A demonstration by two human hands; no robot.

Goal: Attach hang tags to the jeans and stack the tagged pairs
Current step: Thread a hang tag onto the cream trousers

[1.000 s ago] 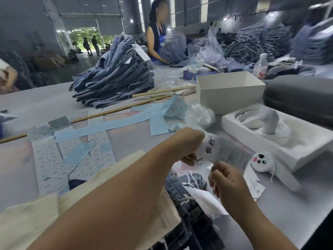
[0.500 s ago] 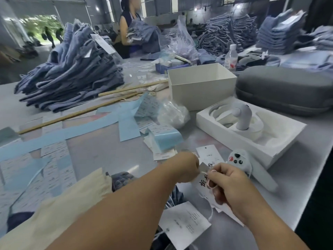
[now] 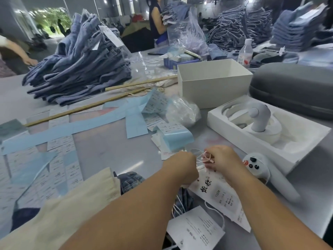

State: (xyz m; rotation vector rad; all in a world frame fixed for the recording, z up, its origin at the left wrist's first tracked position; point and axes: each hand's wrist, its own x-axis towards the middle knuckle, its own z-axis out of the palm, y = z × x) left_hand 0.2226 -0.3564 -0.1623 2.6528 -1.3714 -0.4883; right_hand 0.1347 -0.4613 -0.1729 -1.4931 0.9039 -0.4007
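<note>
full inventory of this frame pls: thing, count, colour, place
hang tags: two plain, white, near edge under the hands
strings: a bunch, white, pinched between both hands
jeans: one pair, dark blue, under the forearms
jeans pile: one, blue, far left
label strips: several, light blue, centre
sticks: two, tan, centre
open box: one, white, centre right
controller: one, white, beside right hand
case: one, grey, far right
left hand: holds strings
right hand: holds strings
</note>
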